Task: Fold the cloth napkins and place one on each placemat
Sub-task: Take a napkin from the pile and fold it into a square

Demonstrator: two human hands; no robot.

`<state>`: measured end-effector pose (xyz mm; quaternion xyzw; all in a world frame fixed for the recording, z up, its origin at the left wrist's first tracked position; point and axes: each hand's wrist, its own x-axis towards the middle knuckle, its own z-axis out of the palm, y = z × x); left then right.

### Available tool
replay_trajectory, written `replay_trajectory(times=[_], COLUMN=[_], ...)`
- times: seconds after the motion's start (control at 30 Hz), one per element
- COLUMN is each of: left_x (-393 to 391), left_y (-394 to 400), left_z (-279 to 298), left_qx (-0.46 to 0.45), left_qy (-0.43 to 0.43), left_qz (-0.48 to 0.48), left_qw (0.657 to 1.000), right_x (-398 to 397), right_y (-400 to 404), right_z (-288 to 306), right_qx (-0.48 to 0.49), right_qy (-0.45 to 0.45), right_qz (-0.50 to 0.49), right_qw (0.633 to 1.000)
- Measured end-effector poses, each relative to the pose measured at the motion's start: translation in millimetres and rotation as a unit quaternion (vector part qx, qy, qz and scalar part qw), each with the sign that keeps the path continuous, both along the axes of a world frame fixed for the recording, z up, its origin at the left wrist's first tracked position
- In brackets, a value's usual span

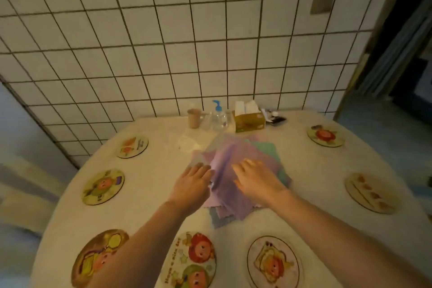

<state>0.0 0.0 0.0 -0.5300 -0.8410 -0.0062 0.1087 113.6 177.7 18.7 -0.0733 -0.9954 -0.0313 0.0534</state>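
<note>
A loose pile of cloth napkins [236, 170] is spread mid-desk [304, 170] among round placemats [102, 187]. The left hand [194, 184] and right hand [254, 177] are laid flat, fingers spread, on the purple top napkin.

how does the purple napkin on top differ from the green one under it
The purple napkin lies on top of the pile with both hands on it: left hand at its left edge, right hand flat on it. The green napkin lies underneath, untouched. The purple one shows most of its surface; the green one shows only a corner toward the tissue box. Both lie unfolded in one pile on the table.
</note>
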Motion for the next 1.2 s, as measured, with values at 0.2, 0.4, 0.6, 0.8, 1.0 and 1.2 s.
replay_trajectory(times=[0.2,0.4,0.6,0.8,1.0,1.2], left_x=[-31,-64,-99,-127,-131,-131], left_y=[39,53,53,49,59,75], left_z=[-65,-104,-134,-146,-153,-140], left_qx=[-0.027,-0.1,-0.11,-0.132,-0.107,-0.031], left_qy=[-0.075,-0.067,-0.1,-0.128,-0.137,-0.119], left_qz=[-0.026,-0.075,-0.106,-0.122,-0.103,-0.046], left_qw=[0.997,0.99,0.983,0.975,0.979,0.991], right_x=[-25,-46,-45,-41,-43,-53], right_y=[19,10,1,5,15,42], right_z=[-73,-142,-172,-170,-146,-97], right_qx=[-0.084,-0.135,-0.131,-0.183,-0.3,-0.358], right_qy=[-0.102,-0.202,-0.199,-0.16,-0.089,0.038], right_qz=[0.023,-0.027,-0.057,-0.088,-0.186,-0.167], right_qw=[0.991,0.97,0.969,0.966,0.931,0.918])
